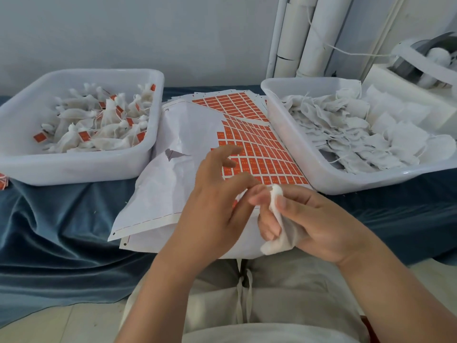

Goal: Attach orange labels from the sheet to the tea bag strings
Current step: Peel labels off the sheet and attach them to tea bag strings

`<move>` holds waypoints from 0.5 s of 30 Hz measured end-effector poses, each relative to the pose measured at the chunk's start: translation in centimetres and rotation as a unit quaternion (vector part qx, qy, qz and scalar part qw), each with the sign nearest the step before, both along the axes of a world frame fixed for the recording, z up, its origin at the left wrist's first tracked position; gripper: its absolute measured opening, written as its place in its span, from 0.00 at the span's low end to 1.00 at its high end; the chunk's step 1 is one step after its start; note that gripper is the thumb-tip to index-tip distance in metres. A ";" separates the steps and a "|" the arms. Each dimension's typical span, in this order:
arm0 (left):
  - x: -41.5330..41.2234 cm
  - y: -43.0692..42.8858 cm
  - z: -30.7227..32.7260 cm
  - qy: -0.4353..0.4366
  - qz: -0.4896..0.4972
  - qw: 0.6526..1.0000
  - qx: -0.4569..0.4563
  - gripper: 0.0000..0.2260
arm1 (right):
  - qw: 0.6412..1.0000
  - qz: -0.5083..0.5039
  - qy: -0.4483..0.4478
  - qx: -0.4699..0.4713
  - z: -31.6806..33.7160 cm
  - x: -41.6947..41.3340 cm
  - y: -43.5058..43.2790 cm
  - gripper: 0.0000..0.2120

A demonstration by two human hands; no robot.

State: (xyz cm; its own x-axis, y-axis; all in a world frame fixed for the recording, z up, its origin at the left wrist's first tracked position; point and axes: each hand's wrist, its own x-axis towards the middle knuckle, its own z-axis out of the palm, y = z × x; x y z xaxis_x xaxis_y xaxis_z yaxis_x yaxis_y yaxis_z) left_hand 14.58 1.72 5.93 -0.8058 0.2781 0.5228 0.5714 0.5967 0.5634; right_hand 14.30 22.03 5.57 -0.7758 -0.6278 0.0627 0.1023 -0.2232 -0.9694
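Note:
A sheet of orange labels point(257, 149) lies between two white tubs, its left part peeled to bare white backing. My right hand point(311, 224) grips a white tea bag point(282, 233) just below the sheet's near edge. My left hand point(217, 201) is beside it, thumb and forefinger pinched together at the top of the bag; a bit of orange shows under them. Whether they hold the string or a label I cannot tell. The other left fingers spread over the sheet.
The left tub point(81, 167) holds tea bags with orange labels attached. The right tub point(319, 167) holds several plain white tea bags. A blue cloth point(49, 219) covers the low table. White rolls point(304, 35) and a string machine point(420, 58) stand at the back right.

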 end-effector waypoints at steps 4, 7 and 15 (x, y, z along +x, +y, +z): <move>0.2 0.2 0.5 0.003 -0.036 0.999 -0.038 0.12 | 0.991 -0.109 0.068 0.044 0.6 -0.1 0.0 0.20; 0.5 -0.1 1.1 -0.004 -0.059 0.990 -0.128 0.09 | 0.958 -0.208 0.134 0.143 1.0 0.0 0.1 0.22; 1.6 -1.2 2.8 0.019 -0.067 0.986 -0.150 0.15 | 0.888 -0.103 0.211 0.396 2.1 0.5 0.2 0.20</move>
State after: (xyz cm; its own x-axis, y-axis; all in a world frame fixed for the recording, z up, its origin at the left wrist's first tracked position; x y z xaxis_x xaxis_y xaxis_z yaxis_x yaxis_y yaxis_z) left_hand 16.20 0.48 8.70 -0.7329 0.5276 0.4296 0.6738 0.6504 0.3507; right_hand 14.79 22.27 7.64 -0.8919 -0.4518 -0.0218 -0.2718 0.5739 -0.7725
